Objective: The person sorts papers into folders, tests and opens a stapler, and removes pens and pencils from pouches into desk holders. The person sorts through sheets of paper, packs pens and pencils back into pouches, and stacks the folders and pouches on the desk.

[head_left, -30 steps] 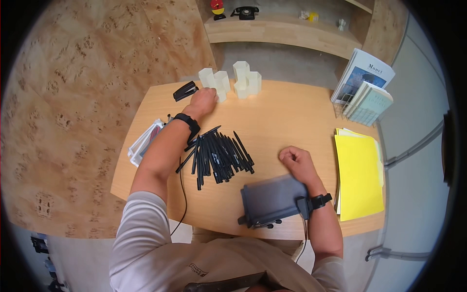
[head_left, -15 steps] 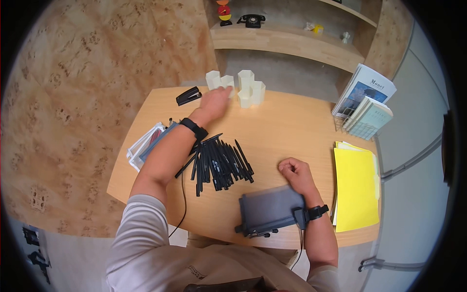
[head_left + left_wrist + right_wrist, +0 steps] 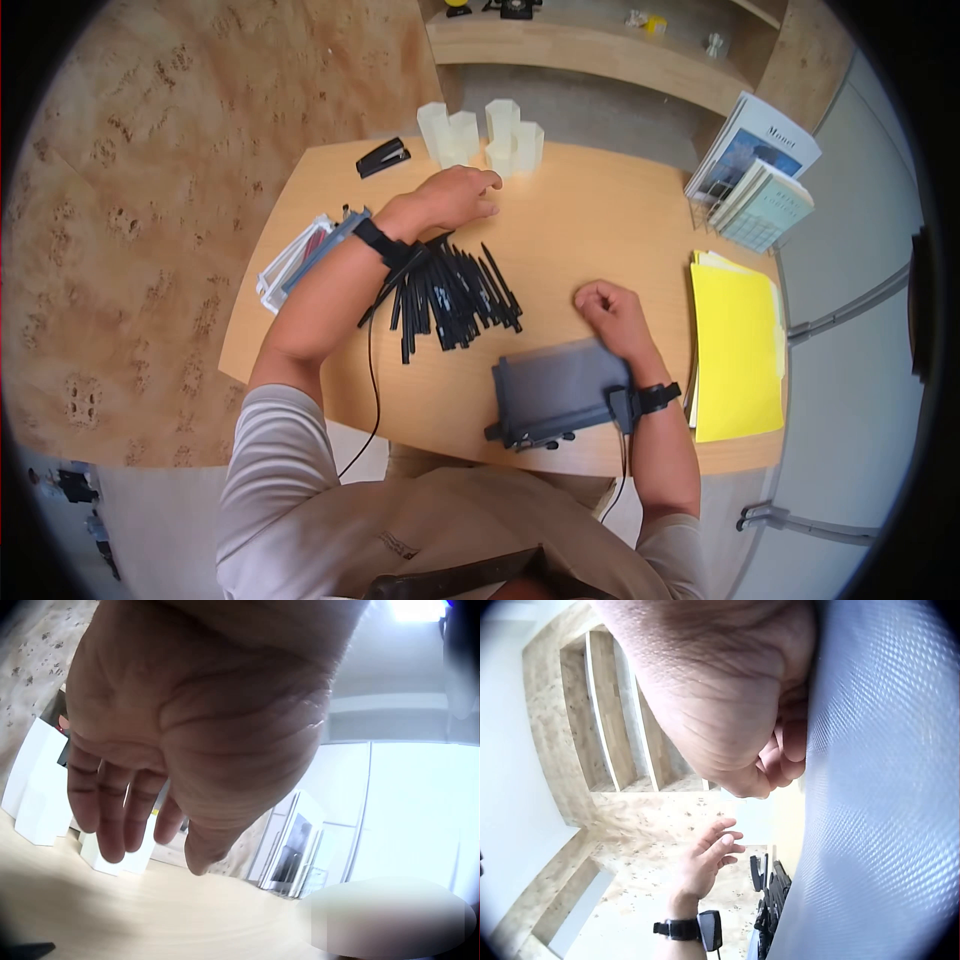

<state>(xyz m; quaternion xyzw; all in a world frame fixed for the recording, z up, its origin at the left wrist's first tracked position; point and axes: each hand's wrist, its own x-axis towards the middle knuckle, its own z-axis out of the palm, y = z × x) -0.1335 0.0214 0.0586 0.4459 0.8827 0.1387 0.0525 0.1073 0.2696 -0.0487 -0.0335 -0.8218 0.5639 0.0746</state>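
My left hand [image 3: 452,197] hovers over the table just in front of two groups of pale hexagonal holders, the left group [image 3: 450,138] and the right group [image 3: 515,145]. Its fingers are loosely extended with nothing between them, and the palm [image 3: 172,727] shows in the left wrist view. Below that wrist lies a fanned pile of black pens [image 3: 455,300]. My right hand [image 3: 615,315] rests loosely curled at the table's right side, holding nothing. Its wrist lies over the edge of a grey mesh pouch [image 3: 560,385], which fills the right side of the right wrist view.
A black stapler [image 3: 383,157] lies at the back left. Zipped pouches [image 3: 300,262] sit at the left edge, partly behind my left forearm. A yellow folder [image 3: 738,350] and a wire rack of books [image 3: 765,205] occupy the right side. A cable [image 3: 373,390] hangs from the left wrist.
My left hand has come away from the left group of holders, moving right and toward me, and its fingers have spread. The right hand stays in place. The head view has shifted slightly.
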